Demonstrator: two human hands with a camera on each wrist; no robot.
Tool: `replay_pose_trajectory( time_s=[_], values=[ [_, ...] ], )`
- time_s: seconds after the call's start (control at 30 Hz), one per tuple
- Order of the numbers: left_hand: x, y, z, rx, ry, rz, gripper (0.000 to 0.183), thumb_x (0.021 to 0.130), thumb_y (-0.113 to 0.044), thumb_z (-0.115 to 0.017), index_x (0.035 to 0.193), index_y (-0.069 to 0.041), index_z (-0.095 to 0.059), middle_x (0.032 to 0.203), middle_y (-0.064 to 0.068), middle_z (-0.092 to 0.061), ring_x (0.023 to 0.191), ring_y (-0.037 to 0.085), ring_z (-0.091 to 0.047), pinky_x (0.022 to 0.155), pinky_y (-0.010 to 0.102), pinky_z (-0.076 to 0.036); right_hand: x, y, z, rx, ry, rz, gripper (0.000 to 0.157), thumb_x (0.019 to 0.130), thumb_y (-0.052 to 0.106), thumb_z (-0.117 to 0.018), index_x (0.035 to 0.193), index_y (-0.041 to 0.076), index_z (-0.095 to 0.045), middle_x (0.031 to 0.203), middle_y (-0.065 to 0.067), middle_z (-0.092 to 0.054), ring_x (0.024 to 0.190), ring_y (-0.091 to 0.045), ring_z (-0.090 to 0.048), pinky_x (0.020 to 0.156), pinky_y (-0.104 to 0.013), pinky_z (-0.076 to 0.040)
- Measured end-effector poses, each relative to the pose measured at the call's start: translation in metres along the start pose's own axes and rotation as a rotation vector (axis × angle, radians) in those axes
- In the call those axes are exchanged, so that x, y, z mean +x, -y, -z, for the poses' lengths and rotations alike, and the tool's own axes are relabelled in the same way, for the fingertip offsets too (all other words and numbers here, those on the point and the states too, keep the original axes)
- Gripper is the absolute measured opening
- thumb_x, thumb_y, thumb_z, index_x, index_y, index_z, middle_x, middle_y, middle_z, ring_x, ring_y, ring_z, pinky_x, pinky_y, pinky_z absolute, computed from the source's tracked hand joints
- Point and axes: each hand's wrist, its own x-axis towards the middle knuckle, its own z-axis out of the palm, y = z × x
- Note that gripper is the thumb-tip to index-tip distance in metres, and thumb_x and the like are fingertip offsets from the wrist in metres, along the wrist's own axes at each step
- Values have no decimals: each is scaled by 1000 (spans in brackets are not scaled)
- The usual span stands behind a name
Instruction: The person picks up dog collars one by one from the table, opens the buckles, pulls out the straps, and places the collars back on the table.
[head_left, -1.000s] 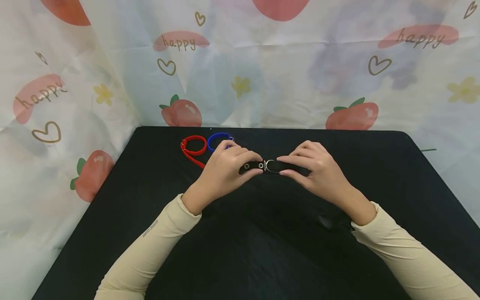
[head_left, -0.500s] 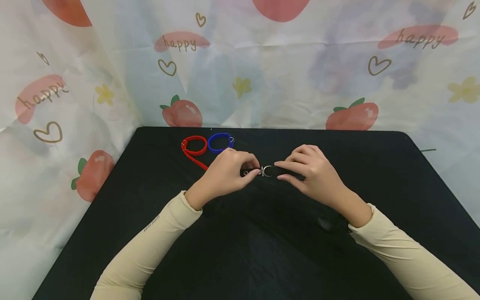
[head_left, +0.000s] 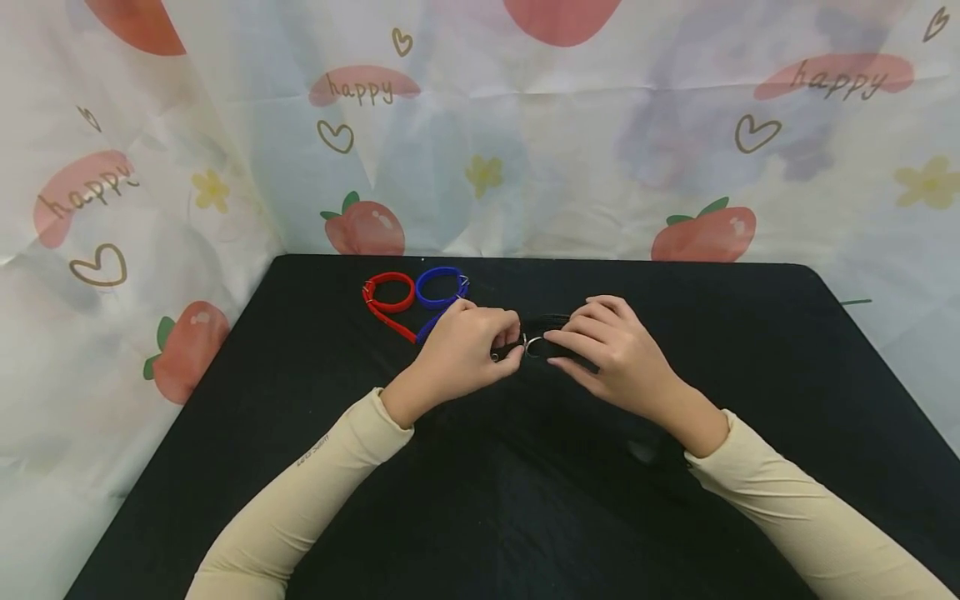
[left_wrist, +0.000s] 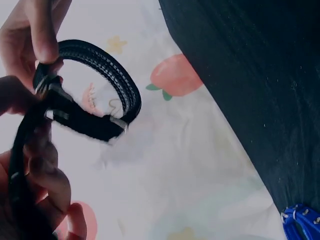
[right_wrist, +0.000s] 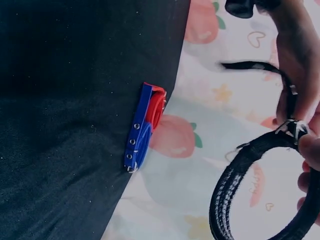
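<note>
Both hands hold a black collar (left_wrist: 131, 95), fastened into a stitched loop with metal fittings. My left hand (head_left: 467, 348) pinches the strap near the metal buckle (right_wrist: 295, 128), thumb against curled fingers. In the right wrist view, the loose strap tail (right_wrist: 250, 65) sticks out past this hand. My right hand (head_left: 618, 354) holds the loop on the other side of the buckle, between thumb and fingers. A silvery ring (head_left: 533, 347) shows between the two hands in the head view. Part of the buckle is hidden behind fingers.
A red collar (head_left: 391, 309) and a blue collar (head_left: 441, 303) lie side by side near the back edge of the black-covered table (head_left: 510, 500). A printed curtain (head_left: 570, 167) hangs behind and to the left.
Both hands have come slightly lower and closer together, carrying the black collar. The strap has turned, so its eyelets show less, and more of the blue collar is uncovered.
</note>
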Motion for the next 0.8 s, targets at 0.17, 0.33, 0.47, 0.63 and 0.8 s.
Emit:
replay_pose_trajectory(
  time_s=[0.17, 0.33, 0.47, 0.63, 0.8],
  values=[
    [-2, 0, -3, -16, -28, 10, 9, 85, -22, -65, 82, -16, -59, 68, -7, -54, 62, 6, -47, 74, 31, -43, -1, 0, -1, -80, -9, -15, 43, 98, 37, -46, 90, 5, -73, 73, -8, -65, 76, -27, -57, 85, -52, -45],
    [-4, -1, -1, -90, -28, 30, 5, 85, -19, -63, 86, -15, -61, 71, -5, -54, 66, 8, -48, 78, 33, -44, -4, 0, -1, -113, -12, -16, 41, 97, 37, -47, 91, 6, -74, 72, -8, -66, 75, -26, -57, 87, -52, -45],
    [-6, -1, -1, -88, -24, 34, 4, 83, -19, -62, 83, -16, -60, 69, -6, -52, 65, 7, -47, 80, 34, -44, -6, 0, -1, -120, -10, 0, 41, 97, 37, -48, 92, 6, -74, 73, -8, -67, 75, -26, -58, 86, -52, -45],
    [-8, -2, -3, -66, -33, 21, 6, 81, -19, -64, 79, -17, -58, 68, -7, -51, 64, 7, -46, 80, 34, -44, -10, 1, -2, -157, -43, 53, 35, 97, 31, -50, 93, 5, -73, 75, -8, -69, 74, -26, -60, 84, -51, -47],
    [-10, -7, -10, 102, -144, -57, 9, 79, -21, -65, 76, -17, -57, 66, -7, -52, 63, 10, -50, 78, 32, -46, -12, 2, -7, -206, -115, 145, 26, 95, 23, -56, 93, 2, -72, 76, -9, -69, 71, -26, -62, 80, -48, -49]
  ],
)
